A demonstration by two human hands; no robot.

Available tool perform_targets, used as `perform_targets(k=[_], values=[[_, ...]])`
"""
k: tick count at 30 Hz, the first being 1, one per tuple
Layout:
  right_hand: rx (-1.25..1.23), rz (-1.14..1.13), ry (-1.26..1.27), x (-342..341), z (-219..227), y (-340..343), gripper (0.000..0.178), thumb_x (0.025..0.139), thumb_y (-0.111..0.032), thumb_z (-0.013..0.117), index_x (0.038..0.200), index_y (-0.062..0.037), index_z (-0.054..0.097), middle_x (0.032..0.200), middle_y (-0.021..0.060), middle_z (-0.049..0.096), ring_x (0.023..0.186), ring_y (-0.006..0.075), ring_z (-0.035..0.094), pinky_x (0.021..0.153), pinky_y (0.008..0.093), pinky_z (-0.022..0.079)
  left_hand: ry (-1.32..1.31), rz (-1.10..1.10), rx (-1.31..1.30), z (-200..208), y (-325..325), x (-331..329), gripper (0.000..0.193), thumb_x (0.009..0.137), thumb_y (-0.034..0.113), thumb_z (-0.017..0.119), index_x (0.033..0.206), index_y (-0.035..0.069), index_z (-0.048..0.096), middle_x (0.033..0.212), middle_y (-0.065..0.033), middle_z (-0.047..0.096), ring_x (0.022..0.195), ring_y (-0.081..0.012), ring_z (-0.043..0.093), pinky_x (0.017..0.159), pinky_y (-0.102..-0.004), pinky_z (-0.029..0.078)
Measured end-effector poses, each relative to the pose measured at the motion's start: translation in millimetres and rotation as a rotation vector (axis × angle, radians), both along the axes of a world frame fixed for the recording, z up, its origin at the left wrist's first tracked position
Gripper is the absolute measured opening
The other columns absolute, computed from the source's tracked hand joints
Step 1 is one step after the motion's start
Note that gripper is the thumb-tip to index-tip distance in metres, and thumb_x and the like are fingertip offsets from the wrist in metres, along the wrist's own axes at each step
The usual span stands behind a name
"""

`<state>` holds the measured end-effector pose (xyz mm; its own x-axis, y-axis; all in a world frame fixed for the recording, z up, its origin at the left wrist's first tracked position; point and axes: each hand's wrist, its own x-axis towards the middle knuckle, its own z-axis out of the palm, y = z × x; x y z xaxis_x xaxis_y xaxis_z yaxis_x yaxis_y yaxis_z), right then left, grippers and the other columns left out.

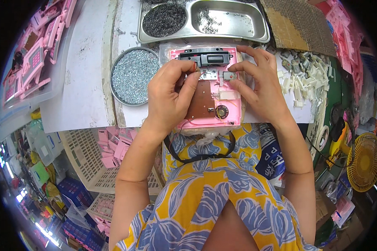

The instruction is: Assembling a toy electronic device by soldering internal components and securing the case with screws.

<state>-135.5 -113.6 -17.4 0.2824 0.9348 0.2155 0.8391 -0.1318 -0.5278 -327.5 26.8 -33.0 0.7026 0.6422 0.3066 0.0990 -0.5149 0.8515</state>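
A pink plastic housing [234, 106] lies at the near edge of the table, its inside facing up. It holds a black rectangular part [215, 59], a brown circuit board [201, 100], a small speaker-like disc [221, 111] and thin wires. My left hand [171, 90] is closed in a pinch over the housing's left side, with a bit of red at the fingertips that I cannot make out. My right hand [262, 81] has thumb and index finger on either side of a small grey block [229, 75] in the housing; another finger rests at the far right corner.
A round tray of small screws [135, 75] stands left of the housing. Behind is a steel tray [230, 35] with dark springs. White plastic pieces [299, 79] and cardboard [299, 25] lie at right. Pink parts fill a crate [81, 154] below left. A yellow fan [364, 162] stands far right.
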Motion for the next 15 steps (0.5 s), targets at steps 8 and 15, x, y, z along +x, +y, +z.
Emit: perform_targets(k=[8,15], values=[[0.146,0.083,-0.144,-3,17,3,0.023,0.077,-0.012,0.075,0.100,-0.0099,0.072,0.118,0.0100,0.064,0.112,0.0363,0.051,0.096,0.0440,0.045,-0.096,-0.204,0.186,13,11,-1,0.016,0.082,-0.005,0.072,0.096,0.001,0.068,0.090,-0.0082,0.068,0.072,-0.0147,0.062,0.062,-0.0259,0.049],[0.231,0.318,0.083,-20,8,31,0.019,0.073,-0.009,0.075,0.092,-0.0081,0.071,0.089,0.0059,0.063,0.087,0.0291,0.054,0.078,0.0396,0.048,-0.108,-0.362,0.305,18,12,-3,0.022,0.075,-0.006,0.075,0.094,0.003,0.070,0.093,-0.0102,0.069,0.078,-0.0237,0.068,0.065,-0.0304,0.055]])
